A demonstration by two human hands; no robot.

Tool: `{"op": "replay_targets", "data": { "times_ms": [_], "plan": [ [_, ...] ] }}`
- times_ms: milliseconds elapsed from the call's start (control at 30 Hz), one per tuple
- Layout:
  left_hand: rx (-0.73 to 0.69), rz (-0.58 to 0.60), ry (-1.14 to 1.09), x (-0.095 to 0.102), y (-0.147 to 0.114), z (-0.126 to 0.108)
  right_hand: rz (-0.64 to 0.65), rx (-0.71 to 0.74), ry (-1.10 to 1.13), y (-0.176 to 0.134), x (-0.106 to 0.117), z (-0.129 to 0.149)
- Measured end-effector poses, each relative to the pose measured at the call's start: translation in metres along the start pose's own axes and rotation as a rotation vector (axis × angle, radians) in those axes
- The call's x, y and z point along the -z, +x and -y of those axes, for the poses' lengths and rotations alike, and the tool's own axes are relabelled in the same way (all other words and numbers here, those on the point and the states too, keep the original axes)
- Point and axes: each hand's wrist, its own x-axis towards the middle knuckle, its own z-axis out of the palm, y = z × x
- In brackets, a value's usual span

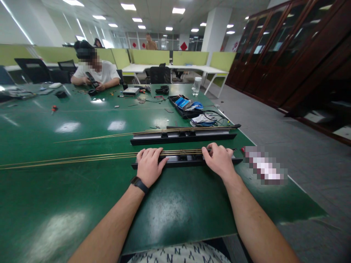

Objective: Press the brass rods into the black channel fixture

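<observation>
A long black rail (189, 164) with a pale inner strip lies crosswise on the green table in front of me. Thin brass-coloured rods (109, 157) run along its top and stick out far to the left. My left hand (149, 164) lies over the rail's left part, fingers bent over the far side across the rods, thumb apart on the near side. Toward the right end, my right hand (219, 159) curls its fingers on the rods and rail, thumb and forefinger close together. Both palms hide what lies under them. Behind is a second black rail (183, 138) with similar rods (120, 135).
Past the rails stand a black tray (179, 111) with blue items, a pale glove (203, 119), black cables and a clear cup (196, 86). A blurred-out object (264, 166) lies at the right edge. Across the green table (82, 197) a person (95, 71) handles a dark device.
</observation>
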Motion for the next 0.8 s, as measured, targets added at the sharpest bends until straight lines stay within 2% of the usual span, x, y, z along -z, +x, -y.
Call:
{"op": "replay_targets", "data": {
  "times_ms": [200, 433, 600, 800],
  "plan": [
    [0.006, -0.004, 0.001, -0.001, 0.000, 0.000, 0.003, -0.010, 0.076, -0.001, -0.002, 0.000],
    [0.003, -0.007, 0.016, -0.001, -0.001, 0.000, 0.005, 0.078, 0.128, -0.011, -0.009, 0.017],
    [-0.001, -0.012, 0.015, -0.002, 0.000, 0.000, -0.066, 0.149, 0.170, -0.016, -0.020, 0.020],
    [0.002, -0.018, 0.002, -0.003, -0.001, 0.001, -0.123, 0.185, 0.286, -0.013, -0.021, 0.013]
  ]
}}
